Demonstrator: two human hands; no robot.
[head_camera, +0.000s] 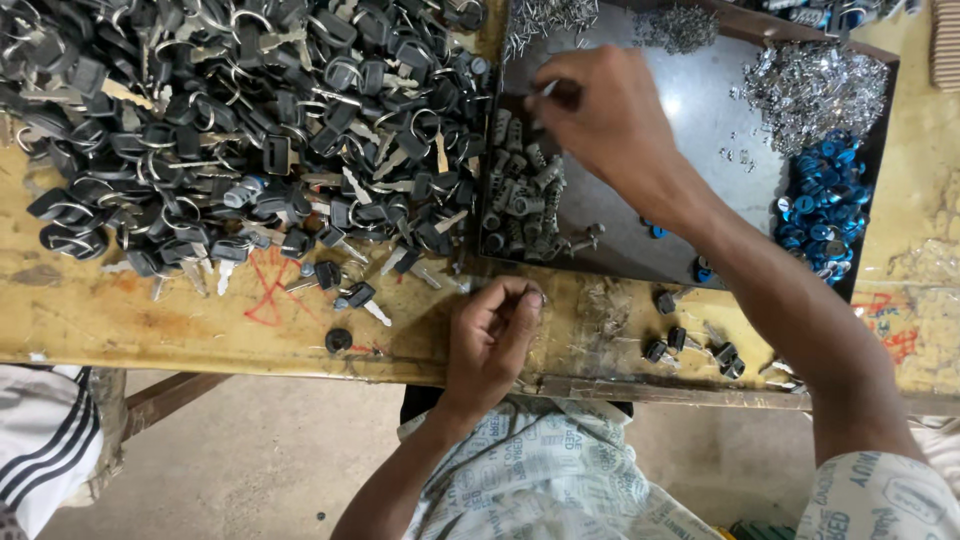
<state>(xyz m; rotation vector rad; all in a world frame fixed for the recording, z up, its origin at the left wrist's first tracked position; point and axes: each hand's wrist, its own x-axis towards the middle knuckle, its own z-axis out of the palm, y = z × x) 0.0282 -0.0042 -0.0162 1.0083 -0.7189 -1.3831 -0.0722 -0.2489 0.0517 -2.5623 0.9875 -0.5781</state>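
Two hands busy: right hand (600, 120) pinching perhaps small pin over tray (700, 120).

A single head-mounted view looks steeply down from above the person's shoulders, close to the work. It faces the worn yellow wooden bench top (120, 320), whose near edge crosses the lower frame, with bare floor and the person's lap below it. The dark rectangular metal tray (700, 120) fills the upper right. No second view exists.
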